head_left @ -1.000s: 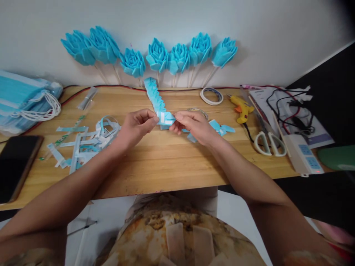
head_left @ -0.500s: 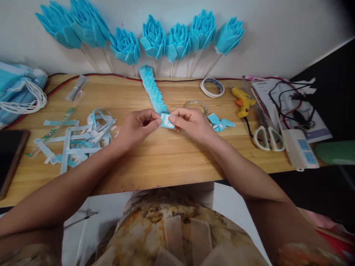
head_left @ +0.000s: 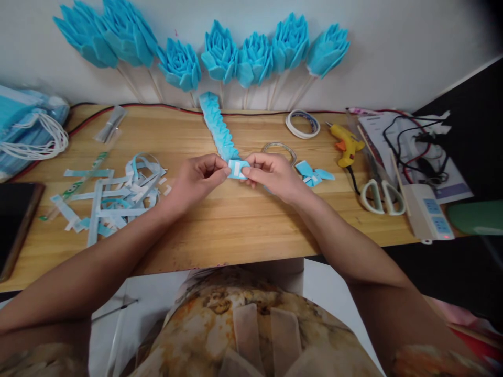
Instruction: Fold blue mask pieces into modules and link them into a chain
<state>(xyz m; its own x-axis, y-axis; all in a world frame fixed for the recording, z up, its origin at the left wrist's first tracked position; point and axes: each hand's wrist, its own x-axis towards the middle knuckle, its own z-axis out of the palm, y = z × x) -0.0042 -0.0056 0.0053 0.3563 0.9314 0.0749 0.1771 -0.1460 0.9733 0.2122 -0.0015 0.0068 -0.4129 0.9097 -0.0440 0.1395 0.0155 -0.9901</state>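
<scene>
A long strip of folded blue petals (head_left: 218, 128) runs from the wall toward me across the wooden desk (head_left: 236, 225). Its near end, blue with white bands, is pinched between both hands. My left hand (head_left: 194, 180) grips it from the left with thumb and fingers closed. From the right, my right hand (head_left: 271, 175) holds the same end, fingers curled. Both hands hover just above the desk's middle.
Several blue paper flowers (head_left: 220, 50) on sticks lean against the wall. Cut strips (head_left: 108, 196) lie left, with a mask stack (head_left: 27, 131) and a phone (head_left: 15, 222). Right are tape rolls (head_left: 301, 123), a yellow glue gun (head_left: 346, 144), scissors (head_left: 381, 196), a power strip (head_left: 428, 217), and blue scraps (head_left: 314, 175).
The camera tilted and shifted, so the flowers sit higher and the phone slid left. My hands drew closer together on the strip's end and stayed pinched on it.
</scene>
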